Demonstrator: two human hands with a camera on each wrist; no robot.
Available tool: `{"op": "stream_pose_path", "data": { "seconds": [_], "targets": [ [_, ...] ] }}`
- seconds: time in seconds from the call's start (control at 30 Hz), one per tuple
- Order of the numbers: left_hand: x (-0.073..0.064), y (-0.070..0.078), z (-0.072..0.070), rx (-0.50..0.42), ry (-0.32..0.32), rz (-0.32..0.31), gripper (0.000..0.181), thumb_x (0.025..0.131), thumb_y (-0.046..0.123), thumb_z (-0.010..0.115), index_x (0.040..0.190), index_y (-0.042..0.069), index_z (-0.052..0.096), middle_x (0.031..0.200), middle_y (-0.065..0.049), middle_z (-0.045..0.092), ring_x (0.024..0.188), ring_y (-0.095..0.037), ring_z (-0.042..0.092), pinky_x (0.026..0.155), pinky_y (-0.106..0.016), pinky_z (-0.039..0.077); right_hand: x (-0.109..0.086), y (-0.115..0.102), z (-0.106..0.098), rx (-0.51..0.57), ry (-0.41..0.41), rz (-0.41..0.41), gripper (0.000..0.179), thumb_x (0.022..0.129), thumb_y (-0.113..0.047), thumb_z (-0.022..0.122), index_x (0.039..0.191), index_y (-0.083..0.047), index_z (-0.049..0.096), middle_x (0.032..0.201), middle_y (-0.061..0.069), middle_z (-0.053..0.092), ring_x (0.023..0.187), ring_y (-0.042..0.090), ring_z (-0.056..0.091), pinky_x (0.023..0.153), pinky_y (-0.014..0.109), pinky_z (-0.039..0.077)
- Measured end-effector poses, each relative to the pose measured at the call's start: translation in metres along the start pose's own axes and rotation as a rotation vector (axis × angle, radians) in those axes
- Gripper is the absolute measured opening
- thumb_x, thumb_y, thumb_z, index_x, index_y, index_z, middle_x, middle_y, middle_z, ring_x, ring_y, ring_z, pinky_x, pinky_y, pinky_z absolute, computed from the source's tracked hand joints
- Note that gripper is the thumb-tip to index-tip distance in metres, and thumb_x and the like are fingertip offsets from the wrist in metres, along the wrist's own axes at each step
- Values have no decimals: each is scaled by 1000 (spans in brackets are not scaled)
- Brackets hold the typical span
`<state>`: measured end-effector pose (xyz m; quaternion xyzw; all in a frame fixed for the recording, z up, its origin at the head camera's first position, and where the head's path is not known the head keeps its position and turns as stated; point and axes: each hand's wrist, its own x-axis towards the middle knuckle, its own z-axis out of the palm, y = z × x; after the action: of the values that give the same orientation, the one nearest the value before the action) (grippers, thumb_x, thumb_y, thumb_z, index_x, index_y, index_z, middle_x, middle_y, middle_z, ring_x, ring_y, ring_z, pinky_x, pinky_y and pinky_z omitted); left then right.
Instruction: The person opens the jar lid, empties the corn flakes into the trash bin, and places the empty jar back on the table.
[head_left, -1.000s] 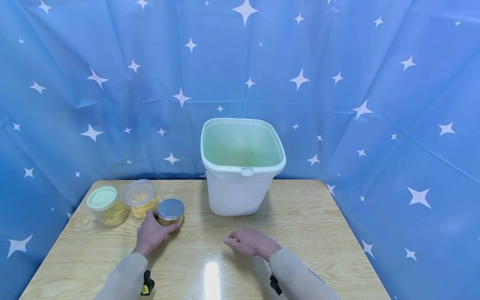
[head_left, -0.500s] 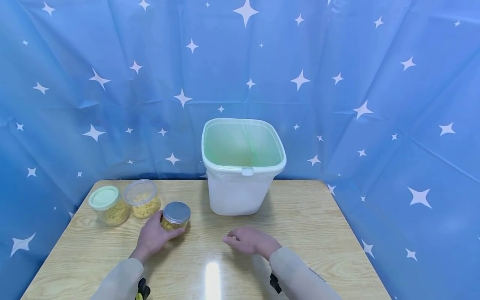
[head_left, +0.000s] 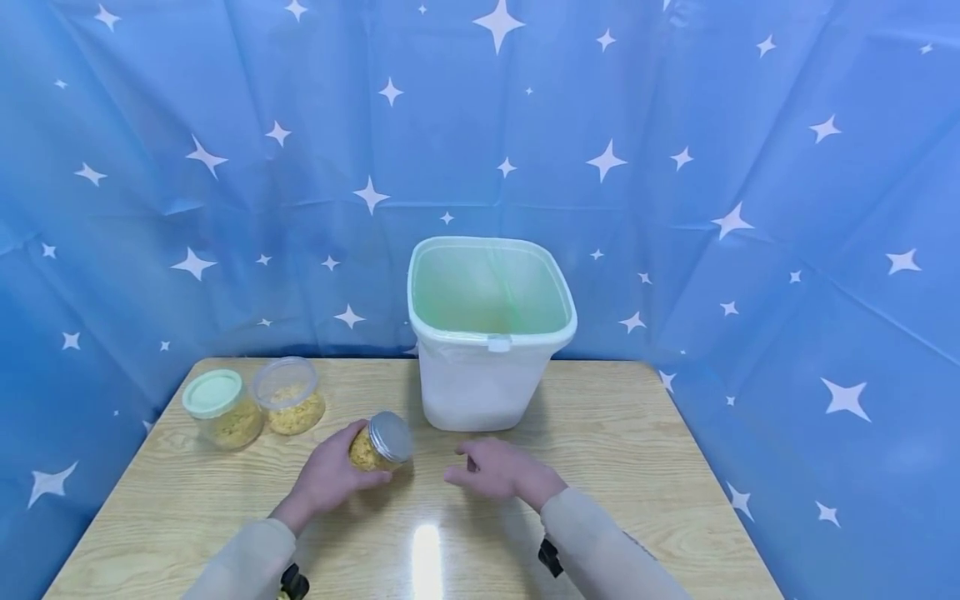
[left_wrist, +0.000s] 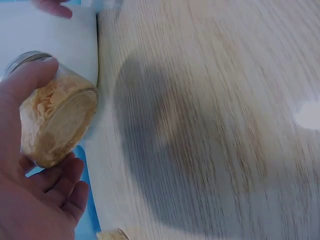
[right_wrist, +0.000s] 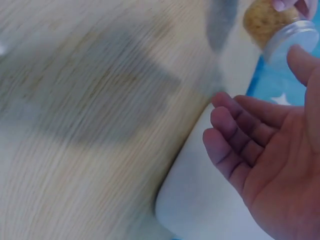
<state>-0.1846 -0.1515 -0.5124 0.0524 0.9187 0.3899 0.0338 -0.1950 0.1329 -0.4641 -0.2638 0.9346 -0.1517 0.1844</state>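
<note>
A left hand (head_left: 326, 479) clamps its thumb and fingers (left_wrist: 65, 182) around the body of a jar (head_left: 367, 450) of yellow pieces, held tilted above a wood-grain bench (head_left: 637, 500). The jar's long axis slants in the head view, its silver lid (head_left: 392, 435) pointing to about 2 o'clock, its base toward 8. At 3 o'clock from it, the right hand (head_left: 495, 468) hovers, fingers loosely bent, thumb apart. A white bin (head_left: 480, 383) stands at 2 o'clock; a clear tub (head_left: 295, 412) and a green-lidded tub (head_left: 232, 423) sit toward 10.
</note>
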Motion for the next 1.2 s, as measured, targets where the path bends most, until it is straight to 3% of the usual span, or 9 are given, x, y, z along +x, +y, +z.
{"op": "stream_pose_path", "data": {
  "seconds": [0.1,0.2,0.47,0.6,0.77,0.9,1.07,1.2],
  "targets": [
    [-2,8,5,-16,-32,10,96,62,46,88,141,12,48,126,-5,64,102,-18,62,84,-37,52,2,-3,-1,-33,8,-23,56,90,-60,54,113,-10,63,82,-6,63,74,7,58,70,27,51],
    [-3,16,10,-39,-62,45,94,60,41,90,140,12,49,125,-5,64,97,-15,61,81,-32,51,2,-6,-2,-40,16,-12,53,88,-63,55,108,-15,62,84,-5,63,73,8,57,67,27,50],
    [-5,33,21,-17,-96,164,97,58,44,90,140,9,50,131,-8,62,106,-18,60,89,-39,51,0,-18,-5,-27,58,20,88,80,-81,47,141,-18,48,122,2,65,107,16,63,90,35,54],
    [-6,38,24,17,-99,217,94,57,47,89,138,12,53,126,-3,64,105,-17,60,87,-39,51,0,-20,-5,-16,63,10,91,76,-80,54,142,-17,46,127,0,62,112,16,62,94,35,53],
    [-6,41,27,11,-128,262,84,59,46,88,132,21,56,114,8,65,95,-9,58,79,-30,49,0,-19,-1,-17,67,12,94,76,-79,55,142,-13,46,128,1,62,114,16,60,96,34,52],
    [-6,43,29,10,-136,294,79,61,44,88,130,23,57,113,12,64,96,-7,59,80,-29,50,-1,-18,2,-26,91,7,95,77,-82,52,141,-13,46,128,1,61,115,17,59,97,35,51],
    [-7,45,31,50,-141,326,89,64,50,86,139,18,51,125,5,62,107,-13,59,89,-38,51,-3,-17,2,-11,155,-6,86,75,-80,56,130,-14,54,114,-1,66,102,14,62,88,32,53],
    [-8,45,34,74,-168,348,102,61,58,85,144,15,44,132,-1,58,115,-20,57,97,-45,50,-4,-17,1,4,153,30,85,75,-82,53,126,-14,57,109,-2,67,95,12,63,82,29,54]
  ]
}}
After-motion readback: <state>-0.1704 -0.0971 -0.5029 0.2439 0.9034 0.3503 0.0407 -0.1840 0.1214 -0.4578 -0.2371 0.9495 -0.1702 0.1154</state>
